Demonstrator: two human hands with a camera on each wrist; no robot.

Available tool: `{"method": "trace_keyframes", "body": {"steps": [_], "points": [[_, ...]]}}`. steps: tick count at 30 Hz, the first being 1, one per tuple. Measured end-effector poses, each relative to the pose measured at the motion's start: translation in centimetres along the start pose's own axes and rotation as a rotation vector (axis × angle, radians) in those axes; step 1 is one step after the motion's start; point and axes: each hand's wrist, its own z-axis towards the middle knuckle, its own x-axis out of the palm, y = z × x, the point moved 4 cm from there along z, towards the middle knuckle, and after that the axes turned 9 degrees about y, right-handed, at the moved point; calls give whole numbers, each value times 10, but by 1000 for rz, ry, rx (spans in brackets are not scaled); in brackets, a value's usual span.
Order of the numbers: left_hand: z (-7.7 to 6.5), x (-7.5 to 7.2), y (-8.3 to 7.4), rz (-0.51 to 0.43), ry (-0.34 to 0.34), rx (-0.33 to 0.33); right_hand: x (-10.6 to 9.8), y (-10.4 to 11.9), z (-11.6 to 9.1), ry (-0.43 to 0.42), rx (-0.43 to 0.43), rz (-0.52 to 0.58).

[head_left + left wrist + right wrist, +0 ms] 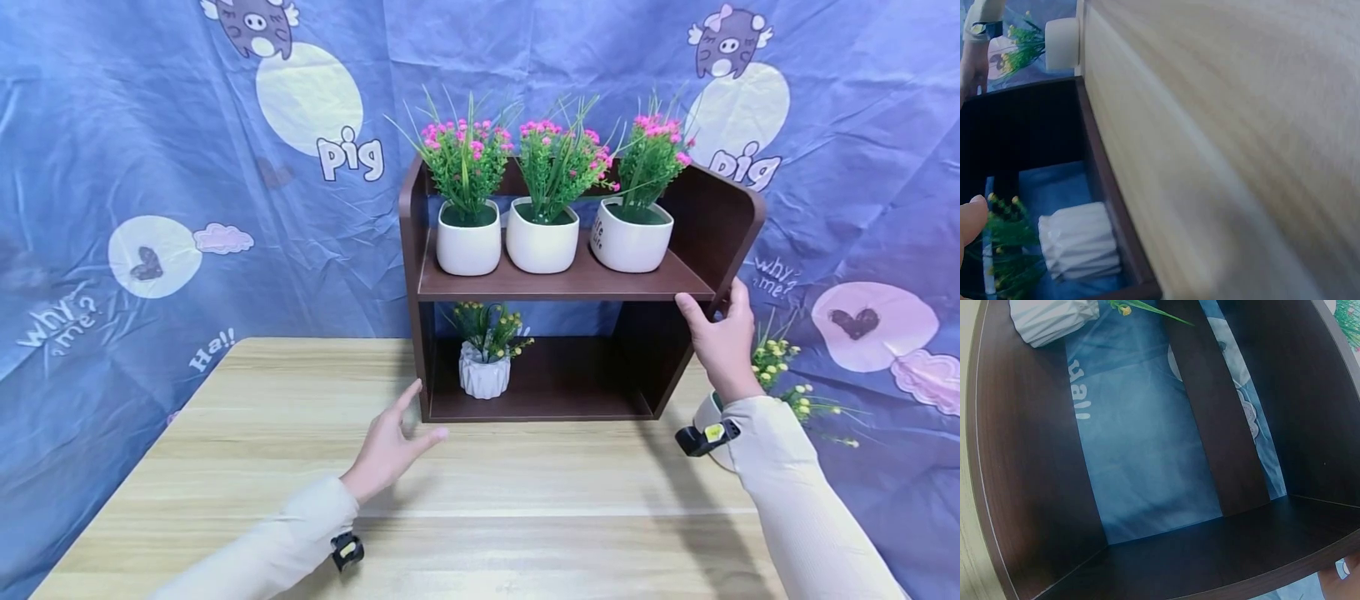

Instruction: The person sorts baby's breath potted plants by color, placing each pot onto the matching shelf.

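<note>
A dark brown two-tier wooden shelf stands on the table. My right hand grips its right side panel, thumb at the front edge of the middle board and fingers around the outer side. Beside the lower left corner is my left hand, fingers extended and thumb spread, with a fingertip right at the left panel. On the upper tier sit three white pots with pink flowers, a left pot, a middle pot and a right pot. A ribbed white pot with yellow flowers stands on the lower tier.
Another white pot with yellow flowers stands on the table right of the shelf, partly behind the right forearm. The light wood table reaches back to a blue cloth printed with pigs and hearts.
</note>
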Motion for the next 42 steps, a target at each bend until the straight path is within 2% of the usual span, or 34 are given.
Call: {"method": "trace_keyframes", "body": {"steps": [5,8,11,14,19,24,29,36,42], "points": [[5,-19,-8,-13,-18,-16,0,-1,1,-1,11,6],[11,-32,-16,-31,-43,9,0,-1,2,0,27,5],[19,-48,-25,-78,-91,70,0,-2,2,1,31,4],[27,-62,-34,-143,-149,164,1,-2,2,1,24,3],[39,-77,-48,-239,-212,257,1,-4,3,5,21,6],[53,-82,-58,-286,-252,303,1,-3,2,3,22,4],[65,-83,-70,-320,-282,319,1,-2,1,-3,17,1],[60,-85,-102,-307,-285,322,1,-1,-1,-7,11,0],[66,-82,-106,-329,-291,338,0,1,0,2,16,-10]]}}
